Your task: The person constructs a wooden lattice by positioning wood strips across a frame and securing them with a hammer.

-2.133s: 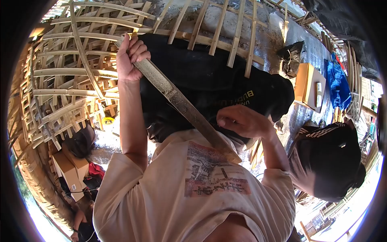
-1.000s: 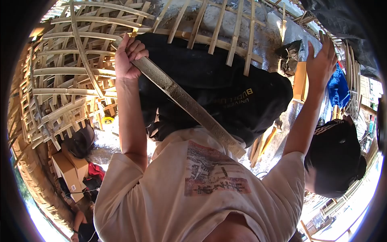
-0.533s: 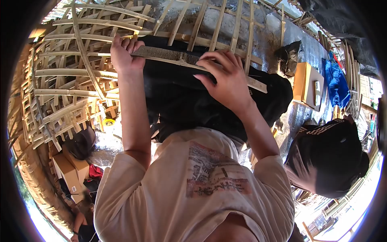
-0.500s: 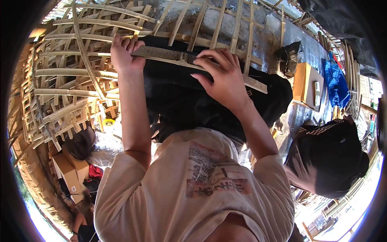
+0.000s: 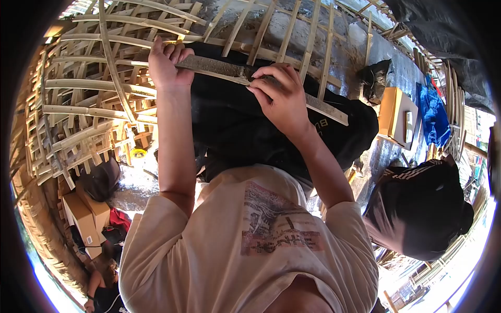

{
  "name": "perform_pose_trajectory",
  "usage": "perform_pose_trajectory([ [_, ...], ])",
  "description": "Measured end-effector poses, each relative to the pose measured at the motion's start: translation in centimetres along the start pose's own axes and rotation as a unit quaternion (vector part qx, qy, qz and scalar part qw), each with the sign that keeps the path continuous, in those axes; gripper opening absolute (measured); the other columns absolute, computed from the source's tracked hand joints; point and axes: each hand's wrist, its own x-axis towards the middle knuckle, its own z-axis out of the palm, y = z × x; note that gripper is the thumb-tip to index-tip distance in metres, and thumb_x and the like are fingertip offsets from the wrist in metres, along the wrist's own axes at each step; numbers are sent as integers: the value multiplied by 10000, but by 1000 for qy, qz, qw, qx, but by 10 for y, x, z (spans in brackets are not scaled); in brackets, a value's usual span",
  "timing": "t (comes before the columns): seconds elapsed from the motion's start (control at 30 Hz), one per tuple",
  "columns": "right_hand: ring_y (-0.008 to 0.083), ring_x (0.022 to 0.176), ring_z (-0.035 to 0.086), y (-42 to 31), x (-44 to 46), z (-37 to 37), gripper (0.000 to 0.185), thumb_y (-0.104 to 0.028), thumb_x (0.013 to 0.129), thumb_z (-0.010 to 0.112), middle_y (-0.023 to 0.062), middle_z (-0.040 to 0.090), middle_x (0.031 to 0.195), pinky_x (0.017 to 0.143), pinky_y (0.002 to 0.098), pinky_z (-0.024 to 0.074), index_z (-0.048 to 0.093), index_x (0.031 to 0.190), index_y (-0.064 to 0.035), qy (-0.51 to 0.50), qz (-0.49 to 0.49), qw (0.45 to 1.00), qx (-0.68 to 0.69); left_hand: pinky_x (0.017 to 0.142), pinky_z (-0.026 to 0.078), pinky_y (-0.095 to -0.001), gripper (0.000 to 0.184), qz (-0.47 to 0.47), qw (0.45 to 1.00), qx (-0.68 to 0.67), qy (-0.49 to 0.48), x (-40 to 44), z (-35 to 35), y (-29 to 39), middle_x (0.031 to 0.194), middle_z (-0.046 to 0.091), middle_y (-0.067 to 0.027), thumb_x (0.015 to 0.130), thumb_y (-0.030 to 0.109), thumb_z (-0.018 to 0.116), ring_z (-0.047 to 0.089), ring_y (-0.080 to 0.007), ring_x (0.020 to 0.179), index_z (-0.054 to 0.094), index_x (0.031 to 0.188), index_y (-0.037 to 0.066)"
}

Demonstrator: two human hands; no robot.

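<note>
At the far left stands a lattice of pale bamboo strips crossing one another. Below it are two cardboard boxes, upright and side by side, with a dark bag just above them and a red cloth at their right. Another person shows in part at the lower left.

The left hand is clamped round the left end of a bamboo strip, near the upper left edge of a black cloth. The strip slopes gently down to the right above this cloth, its bare end close to the cloth's right edge. A pale printed shirt lies just below the cloth.

The right hand is bent over the middle of the strip, thumb at the lower edge and fingers at the upper; how firmly it is closed, I cannot tell. Beyond the cloth's upper edge is a row of slats, spaced apart.

Farther right are a cardboard box, a blue sheet just beside it, and, below both, dark clothing with white stripes.
</note>
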Motion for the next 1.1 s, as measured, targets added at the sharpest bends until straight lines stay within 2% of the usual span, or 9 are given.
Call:
perform_pose_trajectory([
  [0.4, 266, 818, 634, -4, -7, -27, 143, -79, 757, 798, 45, 662, 777, 767, 389, 487, 667, 813, -65, 38, 109, 991, 70, 514, 264, -260, 348, 13, 1000, -2, 14, 9, -16, 8, 604, 246, 47, 1037, 203, 440, 238, -95, 517, 350, 709, 130],
  [0.53, 253, 775, 660, -1, -14, -43, 152, -12, 737, 805, 83, 677, 784, 685, 348, 517, 669, 799, -39, 44, 168, 976, 133, 523, 281, -257, 322, 10, 1000, -10, -21, 20, -29, 16, 550, 243, 67, 1030, 160, 426, 233, -77, 490, 365, 714, 144],
  [0.67, 251, 779, 652, 0, -21, -66, 157, -6, 725, 809, 81, 673, 778, 710, 346, 509, 681, 808, -42, 58, 203, 972, 101, 519, 288, -254, 340, 1, 999, -41, 4, 27, -38, 23, 553, 239, 63, 1030, 173, 431, 235, -85, 491, 352, 701, 144],
  [0.77, 242, 809, 659, -14, -16, -108, 163, 79, 712, 775, 97, 672, 808, 736, 327, 506, 684, 821, 0, 16, 106, 992, -73, 515, 292, -251, 372, 36, 999, -19, 5, 36, -51, 30, 570, 244, 59, 1032, 209, 434, 233, -94, 501, 338, 678, 149],
  [0.9, 254, 788, 645, -19, -8, -163, 180, 47, 679, 781, 75, 659, 790, 715, 349, 489, 664, 799, -20, -156, 95, 982, 41, 511, 295, -248, 384, 62, 997, -29, -23, 32, -54, 49, 539, 210, 52, 1023, 165, 488, 221, -92, 475, 318, 679, 151],
  [1.0, 226, 725, 626, 8, -9, -197, 166, 8, 704, 777, 62, 630, 765, 629, 345, 483, 645, 802, -18, -341, 103, 914, 192, 516, 289, -229, 404, 56, 994, -60, -76, 36, -66, 60, 540, 211, 59, 1017, 161, 502, 214, -85, 472, 321, 656, 158],
  [1.03, 202, 665, 618, 20, -4, -212, 171, 31, 702, 764, 65, 635, 754, 583, 329, 479, 647, 818, -14, -420, 183, 857, 238, 514, 287, -228, 400, 63, 993, -46, -90, 36, -67, 64, 544, 213, 63, 1021, 174, 497, 223, -79, 477, 326, 660, 161],
  [1.07, 192, 640, 635, 44, -3, -226, 132, 20, 754, 734, 69, 644, 752, 597, 326, 497, 653, 851, -16, -425, 195, 851, 239, 511, 285, -226, 396, 70, 992, -31, -104, 36, -69, 67, 548, 214, 66, 1026, 186, 492, 232, -74, 483, 330, 665, 164],
  [1.1, 225, 693, 685, 62, -8, -237, 78, -81, 837, 707, 89, 693, 811, 607, 349, 515, 660, 869, -28, -301, 313, 890, 139, 508, 283, -225, 393, 78, 990, -18, -117, 34, -69, 70, 553, 215, 70, 1030, 199, 488, 242, -68, 488, 335, 670, 167],
])
